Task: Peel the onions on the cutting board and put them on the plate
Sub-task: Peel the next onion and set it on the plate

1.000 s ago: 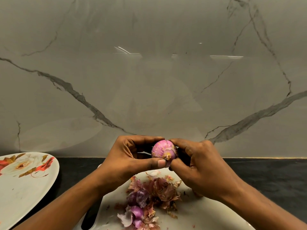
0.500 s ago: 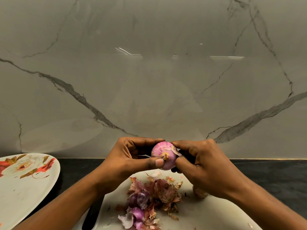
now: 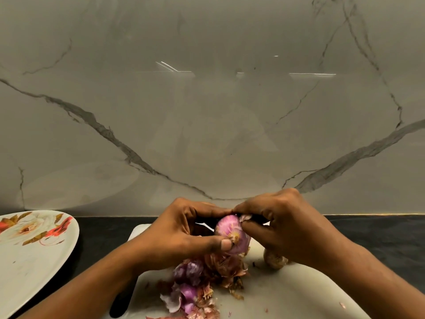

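From my remote station I saw only the person's two arms. The left forearm (image 3: 96, 284) and the right forearm (image 3: 368, 277) were both bare along all the length that showed, wrists included. The left hand (image 3: 174, 236) and the right hand (image 3: 282, 226) were bare as well. The left thumbnail (image 3: 226, 244) was trimmed short with a rounded edge, and the right hand's knuckles (image 3: 291, 192) stood out as low ridges.
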